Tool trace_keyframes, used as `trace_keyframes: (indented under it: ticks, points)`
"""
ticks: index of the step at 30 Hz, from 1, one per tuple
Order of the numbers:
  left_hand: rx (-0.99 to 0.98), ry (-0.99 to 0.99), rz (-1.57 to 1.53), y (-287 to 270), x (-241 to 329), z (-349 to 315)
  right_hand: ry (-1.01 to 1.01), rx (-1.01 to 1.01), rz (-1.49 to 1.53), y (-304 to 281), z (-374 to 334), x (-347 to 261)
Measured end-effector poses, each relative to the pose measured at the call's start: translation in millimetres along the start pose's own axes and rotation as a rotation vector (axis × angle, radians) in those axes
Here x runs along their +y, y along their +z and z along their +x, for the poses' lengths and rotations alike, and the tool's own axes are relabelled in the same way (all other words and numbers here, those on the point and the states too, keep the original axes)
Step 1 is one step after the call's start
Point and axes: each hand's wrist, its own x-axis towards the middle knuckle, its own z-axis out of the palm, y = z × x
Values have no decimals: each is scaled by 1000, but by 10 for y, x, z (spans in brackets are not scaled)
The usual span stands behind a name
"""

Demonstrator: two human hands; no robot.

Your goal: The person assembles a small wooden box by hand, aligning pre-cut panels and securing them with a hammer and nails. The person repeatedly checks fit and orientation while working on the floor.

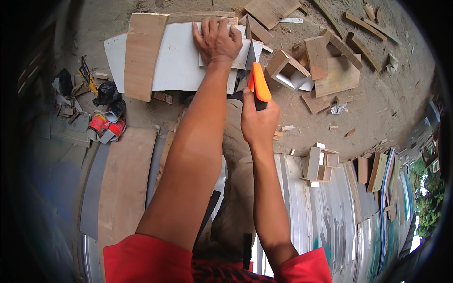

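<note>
My right hand (pixel 260 120) is closed around the orange and black handle of a handsaw (pixel 260 84). The saw's blade points away from me, at the right end of the white boards, where it meets a small white piece of board (pixel 239 57). Just left of the blade, my left hand (pixel 219 42) lies on that piece with its fingers spread, pressing it down and holding nothing. Beneath it stretches a larger white board (pixel 177 59). A brown plank (pixel 144 54) lies across this board's left part. How deep the blade sits in the wood cannot be made out.
Right of the saw stand a small wooden box (pixel 288 70) and several plywood offcuts (pixel 337 75) on the dirt ground. A small compartmented wooden frame (pixel 322 164) rests on metal sheets (pixel 302 198). Red cans (pixel 113 128) and a black plastic bag (pixel 107 93) lie at left.
</note>
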Motion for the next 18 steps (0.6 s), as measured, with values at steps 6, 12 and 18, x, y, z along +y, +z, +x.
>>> trace_keyframes:
  ticks: [6, 12, 18]
  points:
    - [-65, 23, 77, 29, 74, 28, 132, 39, 5, -237, -868, -161]
    - [-81, 7, 117, -28, 26, -17, 74, 26, -97, -621, -1443, -392]
    - [-123, -22, 125, -11, 11, -43, 30, 17, -24, 69, 3, 61]
